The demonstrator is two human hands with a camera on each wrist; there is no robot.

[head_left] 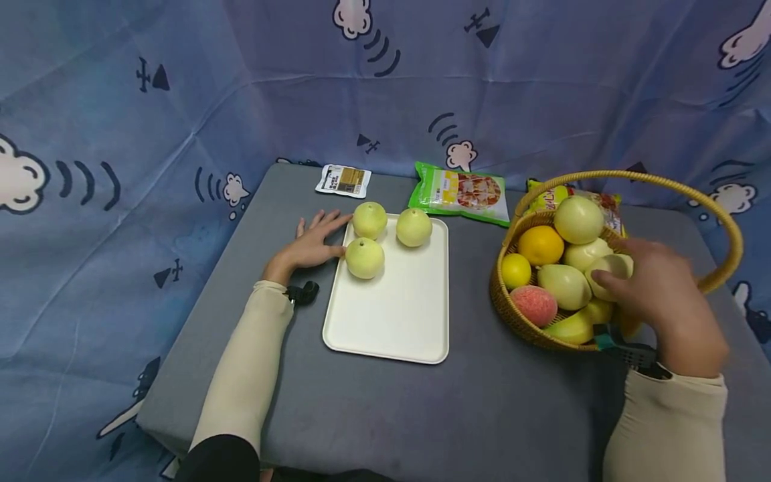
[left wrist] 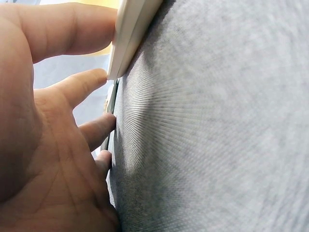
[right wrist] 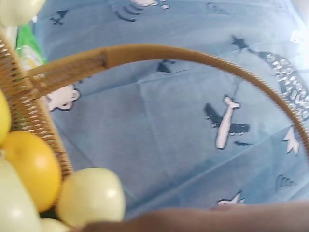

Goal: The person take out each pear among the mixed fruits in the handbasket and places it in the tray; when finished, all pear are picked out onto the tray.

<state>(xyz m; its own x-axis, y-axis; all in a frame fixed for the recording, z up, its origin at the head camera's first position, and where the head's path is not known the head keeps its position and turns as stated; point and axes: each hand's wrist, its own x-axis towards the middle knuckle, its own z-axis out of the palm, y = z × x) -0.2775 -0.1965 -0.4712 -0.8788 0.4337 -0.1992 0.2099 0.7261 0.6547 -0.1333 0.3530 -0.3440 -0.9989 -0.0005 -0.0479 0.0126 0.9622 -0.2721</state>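
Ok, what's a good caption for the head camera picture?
Left hand at a white tray with three pale fruits, right hand at a fruit basket.

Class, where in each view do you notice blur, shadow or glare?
Head view: right hand blurred, left hand sharper; left wrist view: shadow beside the white tray, gray cloth softening toward the right; right wrist view: bright highlight on a pale fruit, blue backdrop washed out at upper right.
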